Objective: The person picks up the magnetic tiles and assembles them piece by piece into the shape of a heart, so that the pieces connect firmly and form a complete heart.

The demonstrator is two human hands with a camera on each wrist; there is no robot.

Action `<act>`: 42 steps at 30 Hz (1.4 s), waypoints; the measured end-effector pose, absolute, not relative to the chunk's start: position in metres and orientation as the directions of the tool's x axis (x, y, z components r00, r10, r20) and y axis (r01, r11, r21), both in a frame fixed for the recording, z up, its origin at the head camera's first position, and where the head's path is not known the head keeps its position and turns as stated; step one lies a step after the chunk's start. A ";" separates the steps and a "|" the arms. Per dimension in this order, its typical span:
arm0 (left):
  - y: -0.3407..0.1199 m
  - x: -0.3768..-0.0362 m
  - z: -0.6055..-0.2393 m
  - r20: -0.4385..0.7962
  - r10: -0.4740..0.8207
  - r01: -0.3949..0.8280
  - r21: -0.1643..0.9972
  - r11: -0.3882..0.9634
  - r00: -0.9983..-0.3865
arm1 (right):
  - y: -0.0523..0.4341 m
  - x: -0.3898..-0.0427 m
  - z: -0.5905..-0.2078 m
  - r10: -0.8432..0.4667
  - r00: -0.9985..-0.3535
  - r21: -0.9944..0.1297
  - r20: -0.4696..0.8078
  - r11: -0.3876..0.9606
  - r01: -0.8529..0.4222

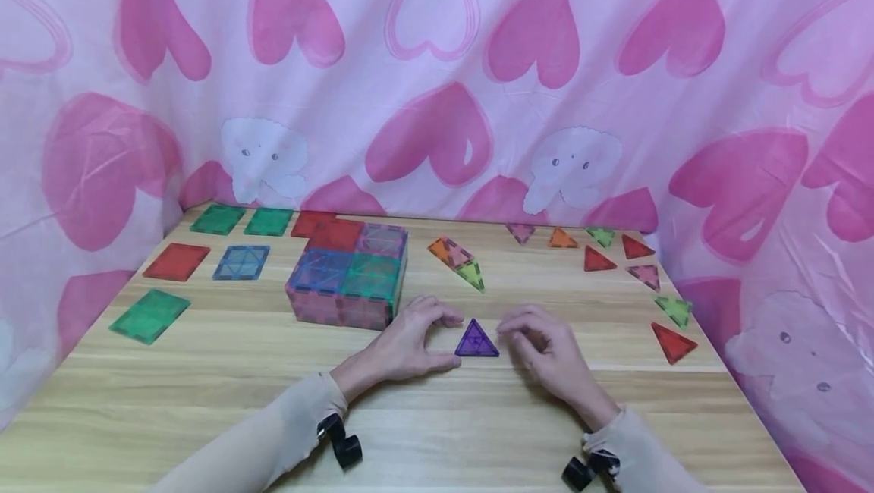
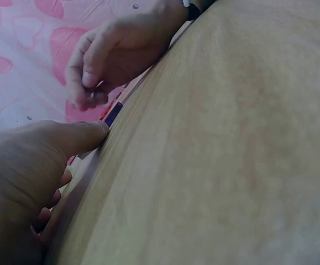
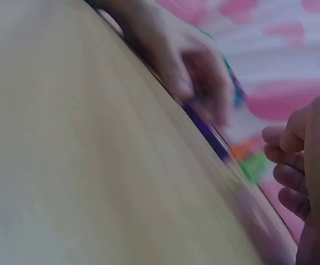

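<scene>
A purple triangular magnetic tile (image 1: 477, 340) lies flat on the wooden table between both hands. My left hand (image 1: 413, 337) rests beside it, thumb tip at the tile's left corner and fingers arched above. In the left wrist view, the thumb (image 2: 85, 136) meets the end of the purple tile (image 2: 114, 114). My right hand (image 1: 546, 349) hovers just right of the tile, fingers loosely bent, nothing held. The right wrist view shows those fingers (image 3: 290, 179) apart from the purple tile (image 3: 206, 131). Behind the left hand stands a block of colored magnetic tiles (image 1: 344, 273).
Green, red and blue square tiles lie at the left, among them a blue square (image 1: 242, 262). An orange, pink and lime tile strip (image 1: 457, 262) lies beyond the hands. Several small triangles, including a red triangle (image 1: 673, 343), line the right side. A pink curtain (image 1: 437, 61) closes the back.
</scene>
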State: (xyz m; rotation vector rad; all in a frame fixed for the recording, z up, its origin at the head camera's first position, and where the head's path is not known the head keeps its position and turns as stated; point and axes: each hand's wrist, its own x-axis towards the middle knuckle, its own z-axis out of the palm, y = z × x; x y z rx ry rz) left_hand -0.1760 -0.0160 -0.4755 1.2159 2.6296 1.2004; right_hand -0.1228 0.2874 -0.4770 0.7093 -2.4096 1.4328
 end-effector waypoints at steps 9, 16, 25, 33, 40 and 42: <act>-0.016 -0.174 -0.476 0.256 0.692 0.660 0.628 0.412 -0.675 | 0.384 -0.109 -0.469 0.190 -0.852 -0.735 0.488 0.616 -0.283; -0.017 -0.176 -0.479 0.289 0.709 0.691 0.617 0.377 -0.644 | 0.447 -0.102 -0.458 0.413 -0.746 -0.674 0.523 0.736 -0.065; -0.014 -0.176 -0.478 0.305 0.683 0.673 0.642 0.368 -0.664 | 0.495 -0.083 -0.448 0.318 -0.890 -0.498 0.328 0.859 0.123; -0.015 -0.176 -0.476 0.258 0.706 0.665 0.639 0.387 -0.659 | 0.514 -0.079 -0.439 0.212 -0.974 -0.400 0.083 0.902 0.163; -0.015 -0.176 -0.476 0.306 0.704 0.664 0.682 0.308 -0.641 | 0.516 -0.079 -0.435 0.155 -0.986 -0.404 -0.068 0.899 0.169; -0.016 -0.176 -0.475 0.342 0.693 0.666 0.697 0.265 -0.634 | 0.512 -0.079 -0.435 0.136 -0.989 -0.407 -0.054 0.901 0.147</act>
